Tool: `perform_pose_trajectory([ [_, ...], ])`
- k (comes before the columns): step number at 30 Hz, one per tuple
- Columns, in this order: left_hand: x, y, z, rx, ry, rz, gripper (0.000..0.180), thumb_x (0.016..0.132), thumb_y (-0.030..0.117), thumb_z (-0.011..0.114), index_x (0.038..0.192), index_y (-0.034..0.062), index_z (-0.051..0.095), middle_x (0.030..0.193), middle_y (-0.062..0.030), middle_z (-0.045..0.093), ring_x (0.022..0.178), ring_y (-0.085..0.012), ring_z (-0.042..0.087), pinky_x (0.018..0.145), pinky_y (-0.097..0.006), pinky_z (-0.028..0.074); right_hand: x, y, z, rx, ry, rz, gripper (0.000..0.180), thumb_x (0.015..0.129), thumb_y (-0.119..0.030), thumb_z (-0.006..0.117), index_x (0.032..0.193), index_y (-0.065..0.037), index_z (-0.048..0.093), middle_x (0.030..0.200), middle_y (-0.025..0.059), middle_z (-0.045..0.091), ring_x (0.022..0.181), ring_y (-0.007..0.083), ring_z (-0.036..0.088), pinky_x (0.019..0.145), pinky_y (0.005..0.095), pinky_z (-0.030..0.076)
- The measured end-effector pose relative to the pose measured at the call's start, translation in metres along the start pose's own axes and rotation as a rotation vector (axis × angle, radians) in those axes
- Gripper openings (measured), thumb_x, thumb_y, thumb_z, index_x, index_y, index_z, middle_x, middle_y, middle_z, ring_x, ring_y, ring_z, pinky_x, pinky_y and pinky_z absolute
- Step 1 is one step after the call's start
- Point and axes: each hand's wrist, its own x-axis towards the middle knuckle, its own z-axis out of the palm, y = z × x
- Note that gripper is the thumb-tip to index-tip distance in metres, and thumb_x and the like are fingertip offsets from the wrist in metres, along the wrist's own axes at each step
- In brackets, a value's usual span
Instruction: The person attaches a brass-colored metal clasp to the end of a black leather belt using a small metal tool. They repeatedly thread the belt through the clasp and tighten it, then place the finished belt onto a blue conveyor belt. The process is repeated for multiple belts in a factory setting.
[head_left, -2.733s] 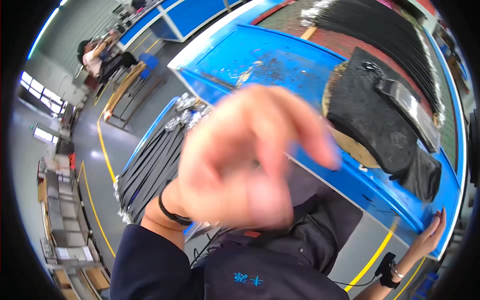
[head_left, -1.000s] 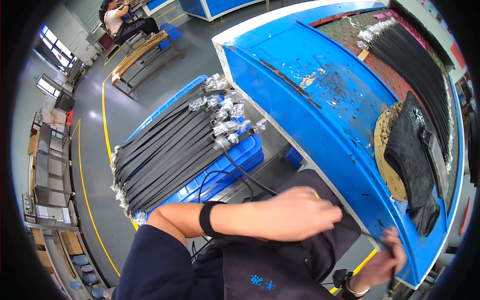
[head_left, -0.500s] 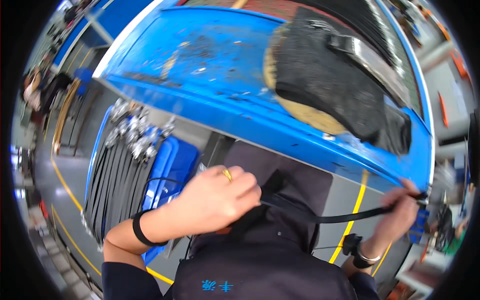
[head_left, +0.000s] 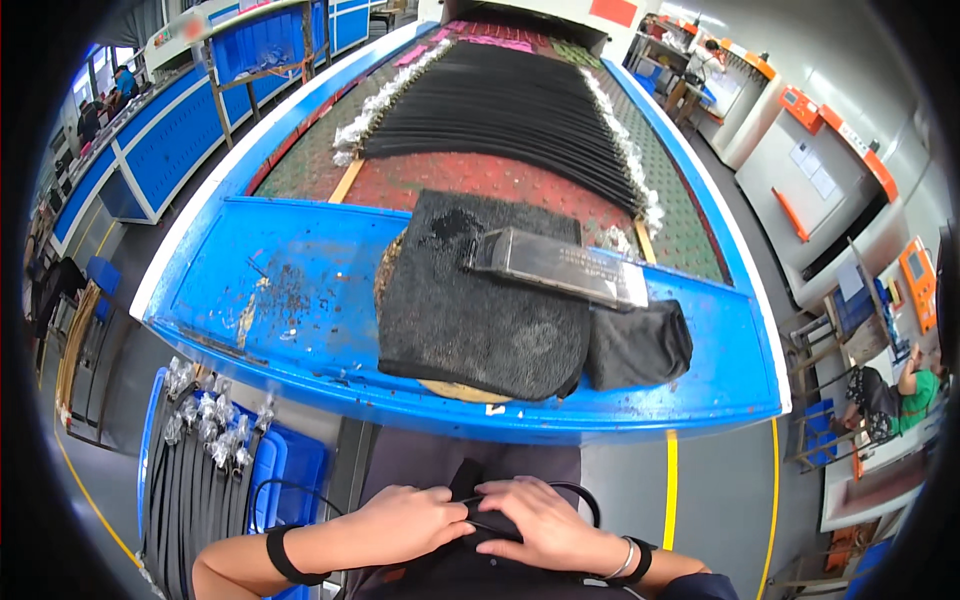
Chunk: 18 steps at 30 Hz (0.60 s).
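Observation:
Close together over my lap, both hands are on a black strap [head_left: 588, 497] that looks like a belt. My left hand [head_left: 415, 522] is closed in a pinch on it. My right hand [head_left: 540, 525] curls over the strap beside the left fingertips, and a loop bulges out past its knuckles. Hidden under my fingers is the exact grip. Ahead, on the blue tray [head_left: 330, 350], a dark cloth [head_left: 470, 345] covers a round yellowish pad [head_left: 460, 390]. Across the cloth lies a long transparent-lidded case [head_left: 565, 265]; a smaller black cloth [head_left: 640, 345] sits right of it.
Beyond the tray, rows of black belts [head_left: 490, 110] with plastic-wrapped ends lie on a conveyor [head_left: 690, 230]. At my left, more wrapped belts [head_left: 200, 500] hang beside a blue bin [head_left: 290, 465]. A person in green [head_left: 915, 390] sits far right.
My right hand has come in from the far right to meet my left, and the stretched strap is now looped between them. The view has shifted, showing more of the conveyor.

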Motion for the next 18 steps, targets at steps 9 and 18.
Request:
perform_pose_trajectory([
  [9, -0.011, -0.019, -0.013, -0.14, 0.22, 0.146, 0.023, 0.082, 0.026, 0.055, 0.081, 0.0034, 0.057, 0.083, -0.0107, 0.052, 0.07, -0.03, 0.056, 0.064, -0.039, 0.047, 0.013, -0.004, -0.029, -0.02, -0.073, -0.017, 0.016, 0.078, -0.018, 0.06, 0.078, -0.003, 0.058, 0.091, 0.0087, 0.057, 0.075, 0.025, 0.057, 0.064, 0.0327, 0.047],
  [18, -0.023, -0.019, -0.013, 0.093, 0.242, 0.23, 0.015, 0.069, 0.015, 0.061, 0.072, 0.0051, 0.049, 0.073, -0.0059, 0.043, 0.066, -0.02, 0.053, 0.06, -0.03, 0.047, 0.022, -0.008, -0.032, -0.06, -0.158, -0.085, 0.016, 0.076, -0.018, 0.063, 0.075, -0.002, 0.06, 0.089, 0.0074, 0.057, 0.071, 0.0232, 0.057, 0.061, 0.0322, 0.046],
])
